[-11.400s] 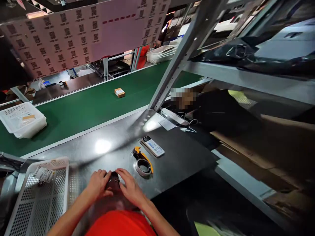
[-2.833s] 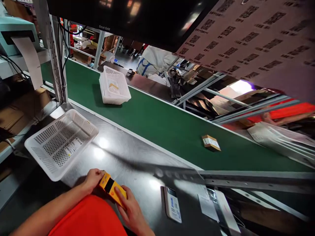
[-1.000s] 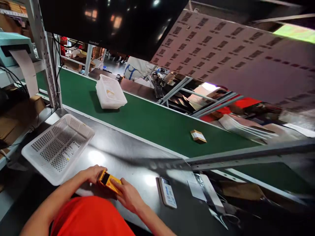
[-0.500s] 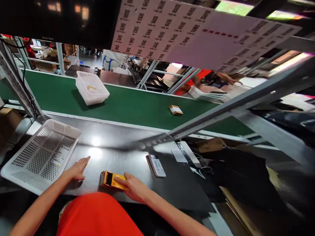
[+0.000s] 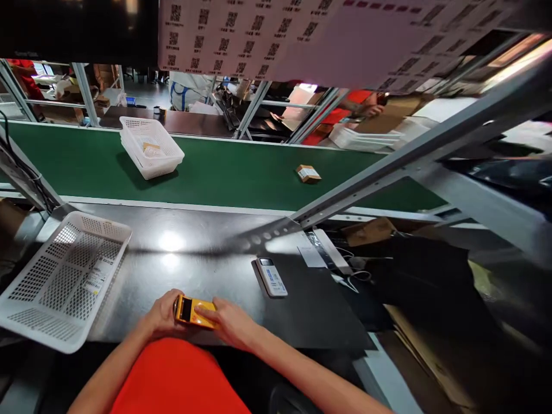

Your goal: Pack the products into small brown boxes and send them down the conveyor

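Observation:
Near the front edge of the metal table, my right hand (image 5: 235,323) grips a small yellow box-shaped thing (image 5: 202,310), with the thumb across its top. A dark panel shows toward its left end; its exact kind is unclear. My left hand (image 5: 166,313) is closed around that left end, its fingertips partly hidden. Farther right on the table lies a white handheld device (image 5: 271,277) with a small dark screen. Left of my left hand, a white perforated basket (image 5: 80,336) stands on the table, with a printed label inside.
Behind the table runs a green conveyor belt (image 5: 233,172), bearing stacked white baskets (image 5: 153,167) and a small cardboard box (image 5: 308,173). A slanted metal beam (image 5: 371,164) crosses the right side. A code sheet (image 5: 310,52) hangs overhead. Beyond the belt, another person's hand (image 5: 373,105) is visible.
My left hand has moved right from beside the basket and closed on the yellow box-shaped thing's left end. My right hand keeps its grip. The view has shifted slightly.

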A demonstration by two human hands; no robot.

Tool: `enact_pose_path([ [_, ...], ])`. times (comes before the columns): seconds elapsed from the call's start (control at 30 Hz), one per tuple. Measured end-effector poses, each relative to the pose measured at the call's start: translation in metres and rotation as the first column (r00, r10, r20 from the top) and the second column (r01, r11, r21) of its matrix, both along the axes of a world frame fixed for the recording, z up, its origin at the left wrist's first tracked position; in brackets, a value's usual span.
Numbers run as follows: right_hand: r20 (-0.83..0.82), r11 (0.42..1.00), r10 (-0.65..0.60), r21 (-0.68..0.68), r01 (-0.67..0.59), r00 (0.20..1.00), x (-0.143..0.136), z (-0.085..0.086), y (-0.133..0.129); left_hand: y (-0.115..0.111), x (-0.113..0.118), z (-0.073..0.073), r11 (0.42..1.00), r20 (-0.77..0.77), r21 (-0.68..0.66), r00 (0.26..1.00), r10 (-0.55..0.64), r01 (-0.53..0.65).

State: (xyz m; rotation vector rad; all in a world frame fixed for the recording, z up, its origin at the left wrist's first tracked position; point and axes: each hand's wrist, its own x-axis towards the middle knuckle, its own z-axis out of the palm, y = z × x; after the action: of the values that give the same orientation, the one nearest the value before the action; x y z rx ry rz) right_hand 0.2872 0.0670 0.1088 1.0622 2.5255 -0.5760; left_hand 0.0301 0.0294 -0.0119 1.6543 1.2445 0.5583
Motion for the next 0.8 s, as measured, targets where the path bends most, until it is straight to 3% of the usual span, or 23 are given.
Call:
enact_pose_path([
  [0.17, 0.053, 0.997, -0.052, -0.055, 0.055, 0.997, 0.033, 0.014, -0.009, 0.004, -0.007, 0.007, 0.999, -0.067, 0.003, 0.997, -0.044, 0.044],
  [0.3, 0.056, 0.993, -0.096, -0.06, 0.099, 0.994, 0.048, 0.012, -0.018, 0.006, -0.005, 0.01, 0.991, -0.269, 0.048, 0.957, -0.11, 0.128],
  [0.4, 0.041, 0.992, -0.116, -0.054, 0.118, 0.992, 0.048, 0.008, -0.021, 0.012, 0.01, 0.015, 0.965, -0.467, 0.098, 0.867, -0.171, 0.243],
  [0.53, 0.017, 0.988, -0.151, -0.034, 0.151, 0.988, 0.044, 0.003, -0.022, 0.02, 0.042, 0.021, 0.887, -0.633, 0.108, 0.719, -0.288, 0.45],
  [0.67, -0.028, 0.987, -0.162, -0.016, 0.162, 0.986, 0.05, 0.003, -0.024, 0.023, 0.053, 0.017, 0.893, -0.633, 0.1, 0.72, -0.284, 0.44],
  [0.8, -0.044, 0.989, -0.146, -0.033, 0.145, 0.988, 0.096, 0.013, -0.03, 0.023, 0.049, 0.014, 0.901, -0.652, 0.121, 0.718, -0.244, 0.416],
])
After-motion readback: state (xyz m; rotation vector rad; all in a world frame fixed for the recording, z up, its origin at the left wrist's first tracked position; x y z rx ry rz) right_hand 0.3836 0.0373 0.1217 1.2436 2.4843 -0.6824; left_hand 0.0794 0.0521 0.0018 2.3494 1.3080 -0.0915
